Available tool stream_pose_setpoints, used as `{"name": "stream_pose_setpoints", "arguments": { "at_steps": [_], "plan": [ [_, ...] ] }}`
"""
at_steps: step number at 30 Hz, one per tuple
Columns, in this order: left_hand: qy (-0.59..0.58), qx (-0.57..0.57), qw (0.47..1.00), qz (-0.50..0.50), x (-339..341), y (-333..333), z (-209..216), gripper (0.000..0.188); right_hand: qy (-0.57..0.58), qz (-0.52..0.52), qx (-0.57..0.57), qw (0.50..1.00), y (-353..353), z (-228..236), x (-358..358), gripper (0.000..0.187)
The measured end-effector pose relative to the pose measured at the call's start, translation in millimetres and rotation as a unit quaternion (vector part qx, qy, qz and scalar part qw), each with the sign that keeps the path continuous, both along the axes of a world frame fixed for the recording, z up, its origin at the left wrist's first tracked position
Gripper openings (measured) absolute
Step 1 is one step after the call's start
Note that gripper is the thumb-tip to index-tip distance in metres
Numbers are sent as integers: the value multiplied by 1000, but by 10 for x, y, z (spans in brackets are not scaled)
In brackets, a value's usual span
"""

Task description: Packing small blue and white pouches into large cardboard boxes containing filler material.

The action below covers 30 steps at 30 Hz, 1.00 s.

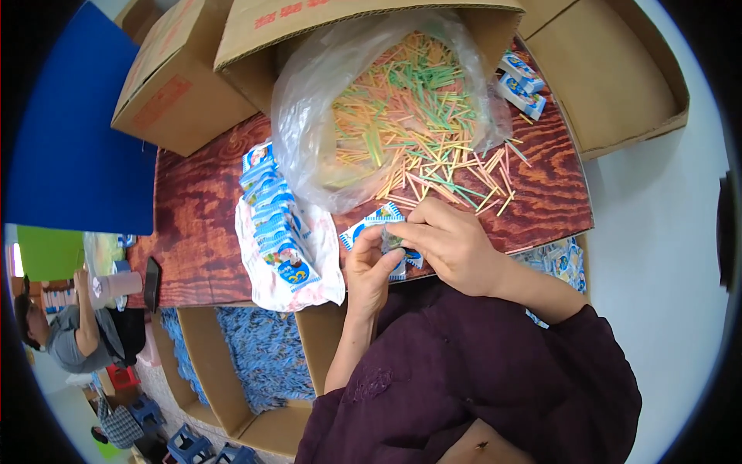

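My left hand (368,269) and my right hand (457,249) meet at the table's near edge, fingers pinched together. Between the fingertips is a small clear packet (393,240) with something greenish in it; its details are too small to tell. Blue-and-white wrappers (372,223) lie under and around my fingers, partly hidden by them. Just beyond my hands spills a heap of thin pink, yellow and green sticks (433,166). They come out of a large clear plastic bag (309,131) inside a tipped cardboard box (363,15).
Left of my hands, a row of blue-and-white packets (282,236) lies on a white sheet (328,263). Further packets (522,85) sit at the back right. Below the table stands a box of blue pieces (267,352). Another person (77,332) works at the far left.
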<state>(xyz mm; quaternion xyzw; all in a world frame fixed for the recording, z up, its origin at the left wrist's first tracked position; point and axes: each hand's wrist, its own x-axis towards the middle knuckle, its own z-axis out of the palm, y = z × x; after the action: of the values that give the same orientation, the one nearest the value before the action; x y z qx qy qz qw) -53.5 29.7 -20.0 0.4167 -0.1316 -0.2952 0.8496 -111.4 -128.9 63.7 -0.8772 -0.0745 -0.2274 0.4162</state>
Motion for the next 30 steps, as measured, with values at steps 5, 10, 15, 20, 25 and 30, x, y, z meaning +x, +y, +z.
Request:
{"name": "stream_pose_setpoints", "arguments": {
  "at_steps": [5,10,15,20,25,30],
  "plan": [
    [101,-13,995,5,-42,85,-30,26,-53,-42,-4,998,98,36,16,23],
    [78,-47,996,15,-33,135,17,19,8,17,47,999,140,18,52,16],
    [51,21,998,22,-36,260,175,14,-69,53,-30,996,254,-98,90,28],
    [-66,122,982,126,26,530,351,12,8,56,111,992,384,-104,78,30],
    [-141,282,891,326,298,1027,303,13,34,40,80,995,247,-314,61,20],
    [-250,374,790,418,575,1016,-135,15,71,51,136,987,212,-371,63,11]
  ]
}}
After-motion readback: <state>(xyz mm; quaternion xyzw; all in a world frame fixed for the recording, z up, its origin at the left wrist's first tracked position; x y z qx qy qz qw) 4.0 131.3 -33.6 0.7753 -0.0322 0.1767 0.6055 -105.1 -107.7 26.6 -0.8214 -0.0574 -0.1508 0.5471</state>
